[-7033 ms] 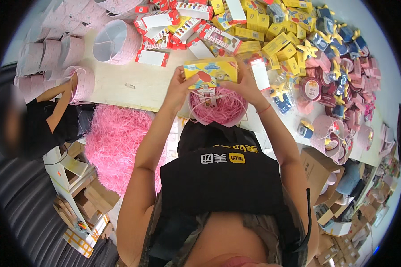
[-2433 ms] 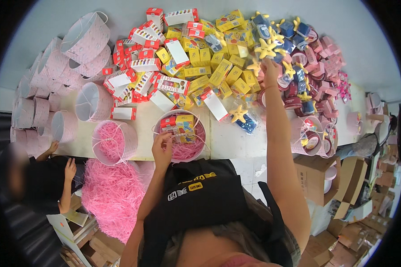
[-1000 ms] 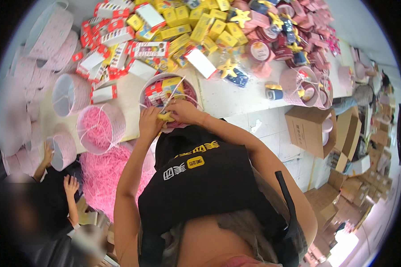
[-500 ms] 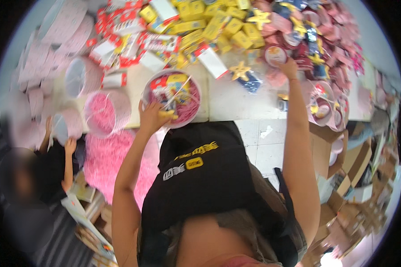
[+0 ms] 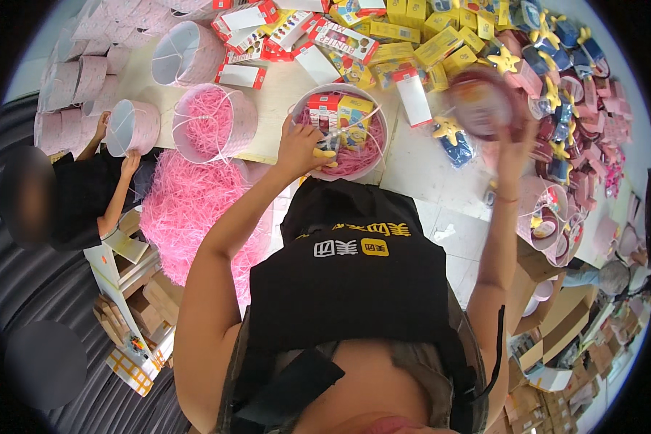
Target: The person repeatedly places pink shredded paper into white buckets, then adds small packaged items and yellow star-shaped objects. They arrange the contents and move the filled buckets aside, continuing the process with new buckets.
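My left hand (image 5: 300,150) grips the near left rim of a round white-and-pink bucket (image 5: 380,148). Some of its fingers reach inside, against a small packet with a yellow star (image 5: 325,153). Pink shredded paper (image 5: 362,157) lines this bucket, and a red-and-white box (image 5: 323,110) and a yellow box (image 5: 355,119) stand in it. Over the table to the right, my right hand (image 5: 515,148) holds a round dark red tub (image 5: 482,105) with a clear-looking lid. Both are smeared by motion. A blue packet with a yellow star (image 5: 453,142) lies between the bucket and that hand.
Piles of red-and-white boxes (image 5: 257,43), yellow boxes (image 5: 412,32) and pink boxes (image 5: 524,76) cover the table's back. Further buckets (image 5: 184,54) stand left, one filled with pink shreds (image 5: 208,116). A co-worker (image 5: 87,188) handles a bucket (image 5: 134,128). Open cartons (image 5: 557,318) sit lower right.
The dark red tub has come away from the pile in my right hand, up off the table. My left hand stays at the bucket. The whole view has shifted and turned.
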### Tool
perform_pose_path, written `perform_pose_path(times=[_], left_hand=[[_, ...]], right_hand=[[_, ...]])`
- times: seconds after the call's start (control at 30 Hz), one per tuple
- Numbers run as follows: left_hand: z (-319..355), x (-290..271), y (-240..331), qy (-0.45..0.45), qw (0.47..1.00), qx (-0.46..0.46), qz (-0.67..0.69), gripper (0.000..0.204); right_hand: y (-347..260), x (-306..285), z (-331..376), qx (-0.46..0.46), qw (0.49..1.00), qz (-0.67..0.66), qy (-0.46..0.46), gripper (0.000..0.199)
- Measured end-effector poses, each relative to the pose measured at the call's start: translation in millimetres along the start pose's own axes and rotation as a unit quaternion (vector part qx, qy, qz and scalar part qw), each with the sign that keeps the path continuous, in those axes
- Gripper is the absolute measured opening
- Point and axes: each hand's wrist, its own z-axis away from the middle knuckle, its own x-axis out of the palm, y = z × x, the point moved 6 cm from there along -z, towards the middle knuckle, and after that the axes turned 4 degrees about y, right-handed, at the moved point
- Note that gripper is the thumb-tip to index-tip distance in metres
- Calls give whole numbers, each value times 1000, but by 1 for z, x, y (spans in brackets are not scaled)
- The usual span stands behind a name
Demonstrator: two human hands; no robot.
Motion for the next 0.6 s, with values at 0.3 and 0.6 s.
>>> perform_pose_path(times=[0.3, 0.6], left_hand=[[1, 8, -17, 20, 999, 4, 28, 52], [2, 8, -20, 27, 998, -54, 28, 46]], right_hand=[[-41, 212, 125, -231, 861, 110, -439, 53], [-29, 253, 122, -161, 802, 196, -541, 46]])
